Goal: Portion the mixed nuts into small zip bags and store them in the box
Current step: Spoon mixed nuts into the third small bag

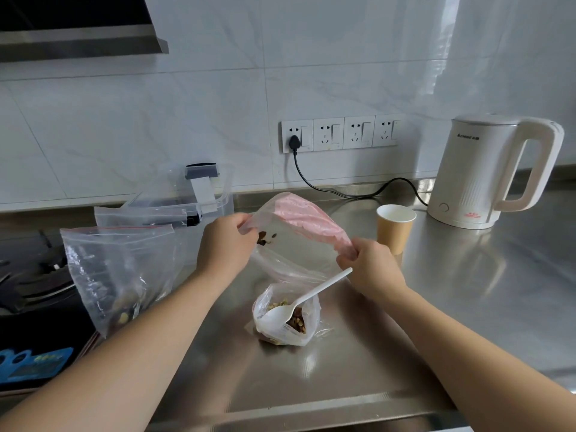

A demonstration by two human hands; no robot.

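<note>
Left hand [226, 241]: raised above the steel counter [467, 307], forearm stretched forward, fingers pinching the left corner of the zip bag [296, 241] at its mouth.

Right hand [371, 266]: level with the left, fingers curled and gripping the bag's right corner, so the mouth was held stretched between the two hands.

Zip bag: thin clear film, crumpled, with a pink band along the far lip; a few dark nuts [265, 238] clung inside near the left hand. It hung just behind the nut pouch.

Nut pouch [285, 319]: small white-and-clear plastic bag, standing open on the counter in front of the held bag, filled with mixed brown and pale nuts. A white plastic spoon [299, 304] sat bowl-down in it, handle slanting up toward the right hand (whether it touched the hand could not be told).

Left of the pouch: a large clear zip bag [115, 275], upright and wrinkled, and behind it a clear plastic box [202, 198] with a grey latch.

Right of the pouch: a tan paper cup [394, 226], then a white kettle [495, 173], smooth and ribbed.
</note>
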